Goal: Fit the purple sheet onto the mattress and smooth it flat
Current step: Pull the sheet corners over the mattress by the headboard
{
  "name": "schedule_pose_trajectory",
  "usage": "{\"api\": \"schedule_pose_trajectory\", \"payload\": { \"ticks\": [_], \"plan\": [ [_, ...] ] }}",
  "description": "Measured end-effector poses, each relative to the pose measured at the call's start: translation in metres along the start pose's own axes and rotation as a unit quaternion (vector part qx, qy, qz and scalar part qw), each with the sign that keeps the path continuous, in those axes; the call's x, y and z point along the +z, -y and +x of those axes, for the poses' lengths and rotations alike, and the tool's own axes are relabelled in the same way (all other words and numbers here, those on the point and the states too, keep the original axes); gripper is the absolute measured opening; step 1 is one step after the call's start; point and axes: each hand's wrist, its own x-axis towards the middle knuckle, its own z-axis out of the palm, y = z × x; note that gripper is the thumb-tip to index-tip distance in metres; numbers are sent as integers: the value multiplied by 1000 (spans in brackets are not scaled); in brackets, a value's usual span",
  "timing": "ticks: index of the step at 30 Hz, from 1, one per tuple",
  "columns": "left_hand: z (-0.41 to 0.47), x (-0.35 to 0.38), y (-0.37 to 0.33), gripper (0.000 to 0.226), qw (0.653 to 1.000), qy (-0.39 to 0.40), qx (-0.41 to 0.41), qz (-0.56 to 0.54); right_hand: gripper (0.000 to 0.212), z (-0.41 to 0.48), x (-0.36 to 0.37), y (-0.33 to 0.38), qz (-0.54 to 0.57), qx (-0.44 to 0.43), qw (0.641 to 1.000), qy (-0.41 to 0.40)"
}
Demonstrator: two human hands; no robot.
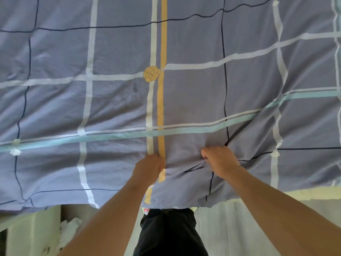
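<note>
The purple sheet [118,52], checked with white, teal, dark and yellow stripes and a yellow rose print, covers almost the whole view. Its near edge hangs over the side of the mattress [313,193], whose pale yellow edge shows at the lower right. My left hand [148,169] is closed on a fold of the sheet at the yellow stripe. My right hand [219,160] grips bunched fabric a little to the right. Creases fan out from both hands, strongest toward the right.
I stand against the bed's near side, with my dark trousers [168,231] below the sheet edge. A pale bed side panel [221,228] is at the lower right. At the lower left are a light box-like object [31,233] and crumpled white material [70,226].
</note>
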Motion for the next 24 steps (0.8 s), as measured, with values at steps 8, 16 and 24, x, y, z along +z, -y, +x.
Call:
{"api": "schedule_pose_trajectory", "payload": {
  "ticks": [8,16,24],
  "plan": [
    [1,7,-4,4,981,106,-13,-160,18,11,-22,0,-43,58,970,234],
    [-20,11,46,44,989,-75,-25,127,43,15,-20,49,110,-38,987,107],
    [-15,5,66,15,995,-62,-35,66,27,31,-3,85,92,-35,993,68]
  ]
}}
